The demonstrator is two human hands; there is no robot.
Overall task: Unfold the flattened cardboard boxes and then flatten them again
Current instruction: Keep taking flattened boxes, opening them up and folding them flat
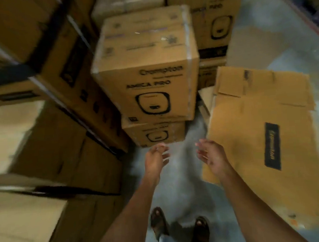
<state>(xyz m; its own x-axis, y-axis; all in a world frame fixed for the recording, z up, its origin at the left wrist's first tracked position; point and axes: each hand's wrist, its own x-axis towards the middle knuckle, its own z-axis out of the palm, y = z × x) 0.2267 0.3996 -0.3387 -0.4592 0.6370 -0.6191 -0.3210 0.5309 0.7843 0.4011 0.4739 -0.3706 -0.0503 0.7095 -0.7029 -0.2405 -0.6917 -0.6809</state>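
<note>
- The person is standing on a grey floor w/ both arms reaching fwd & down. Sandals are showing below the hands.
- Left hand is holding nothing. Its fingers are hanging loosely curled & a bit apart; blur is hiding the exact pose of each one.
- Right hand is gripping nothing either. It's spreading its fingers, relaxed, w/ the palm facing in twd the left hand.
- The task's thing, a flattened box, is sitting just right of the right fingertips, apparently not touching them.
- Can't tell if it's lying flat on the floor or leaning on the boxes behind it.
- Its flaps are pointing away from the fingers & a black label strip is facing up.
- A 2nd flat piece is peeking out at its far edge, beyond the right fingertips.
- Straight ahead of both sets of fingertips, a stack of taped boxes is standing w/ a printed logo. They're looking sealed, so prob. not part of the job.
- More big boxes are filling the space left of the left fingers.
- Progress, judging from this view only: no box is standing opened up, & no hand is resting on the flat one.
- Either its unfold/re-flatten round is finished or it isn't begun; can't tell which.
- What's left is prob. taking hold of a flat box by an edge, w/ the nearest edge lying right of the right fingers.
</note>
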